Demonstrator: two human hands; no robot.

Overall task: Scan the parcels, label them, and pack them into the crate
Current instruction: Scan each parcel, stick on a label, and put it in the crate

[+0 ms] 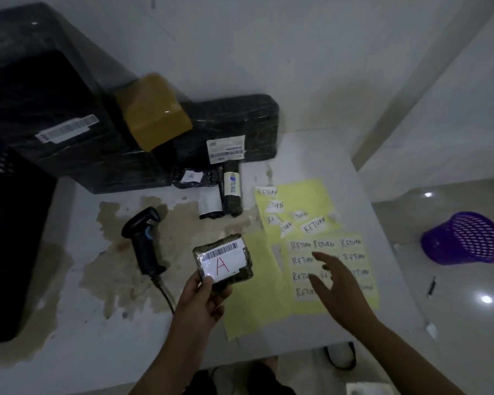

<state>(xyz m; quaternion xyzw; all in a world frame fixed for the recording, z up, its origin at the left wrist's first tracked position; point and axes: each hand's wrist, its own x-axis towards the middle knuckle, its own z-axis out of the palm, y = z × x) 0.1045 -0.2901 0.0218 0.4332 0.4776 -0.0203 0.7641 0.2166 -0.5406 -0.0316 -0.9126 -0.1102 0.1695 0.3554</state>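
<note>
- Near the front edge of the counter (pixel 97 346), the left hand (pixel 200 297) grips a small wrapped parcel (pixel 224 262) by its lower corner, thumb on the white tag. The tag faces up and shows a barcode and a red "A".
- We find the right hand (pixel 337 283) empty, fingers spread, over the lower label sheet (pixel 351 252). We cannot tell whether its fingertips touch the sheet.
- We judge the step in hand to be labelling: the scanner (pixel 144 240) lies ungripped on the counter, just left of the parcel.
- The next move calls for a fine pinch at the edge of one "RETURN" label. Since the left hand is occupied, nothing pins the sheet, so we expect it may lift with the label.
- We advise placing the label clear of the barcode.
- Packing then requires a carry to the dark slotted crate (pixel 12 238) at the left edge. That path crosses the scanner and its cable (pixel 166 295), which could snag.
- A second label sheet (pixel 320 192) lies behind the first, with loose, partly peeled labels on it.
- At the back of the counter we note a large black parcel (pixel 40 95), a tan parcel (pixel 154 109), a flat black parcel (pixel 240 118) and three small ones (pixel 232 195) beside the sheets.
- On the floor to the right lie a tipped purple basket (pixel 465 238) and a pen (pixel 431 286), well apart from the work.
</note>
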